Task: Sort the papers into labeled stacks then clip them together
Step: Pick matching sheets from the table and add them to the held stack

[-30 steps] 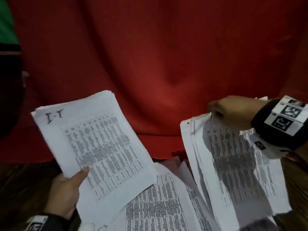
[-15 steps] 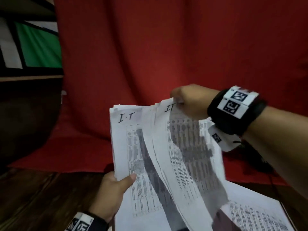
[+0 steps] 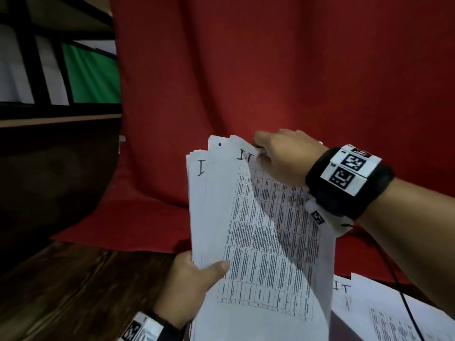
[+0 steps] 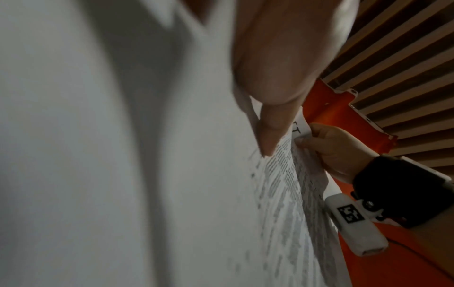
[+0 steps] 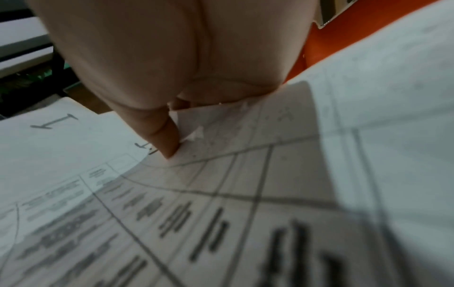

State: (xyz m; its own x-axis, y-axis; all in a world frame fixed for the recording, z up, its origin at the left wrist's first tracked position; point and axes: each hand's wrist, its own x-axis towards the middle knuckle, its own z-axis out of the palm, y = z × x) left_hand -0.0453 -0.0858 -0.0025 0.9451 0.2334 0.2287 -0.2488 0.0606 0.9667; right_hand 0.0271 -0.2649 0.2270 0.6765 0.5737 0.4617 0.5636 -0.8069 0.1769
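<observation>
The left hand (image 3: 189, 286) holds a stack of papers (image 3: 214, 212) upright in the air above the wooden counter (image 3: 73, 286), gripping its lower left edge with the thumb pressed across the front. The right hand (image 3: 283, 156) pinches the top right corner of the front sheet (image 3: 270, 242), thumb and fingers closed on the paper, as the left wrist view shows.

The stack stands with its long axis near vertical, leaning a little away from the left hand. Its top edge carries handwritten marks reading roughly "I" and "I.T", and the printed tables face the wearer. The front sheet bows outward from the stack and curls over below the right hand.

The sheets look thin, light and limp; a single one will likely droop and flap if held by one corner alone. The corner under the right hand looks crumpled and slightly torn, so a hard pull there risks ripping it. A firmer hold would probably be along the side edge, with the stack supported from below by the left hand. The sheets probably slide easily against one another.

To the right of the held stack, more marked papers (image 3: 384, 313) lie flat on the counter, before a red cloth (image 3: 270, 70).
</observation>
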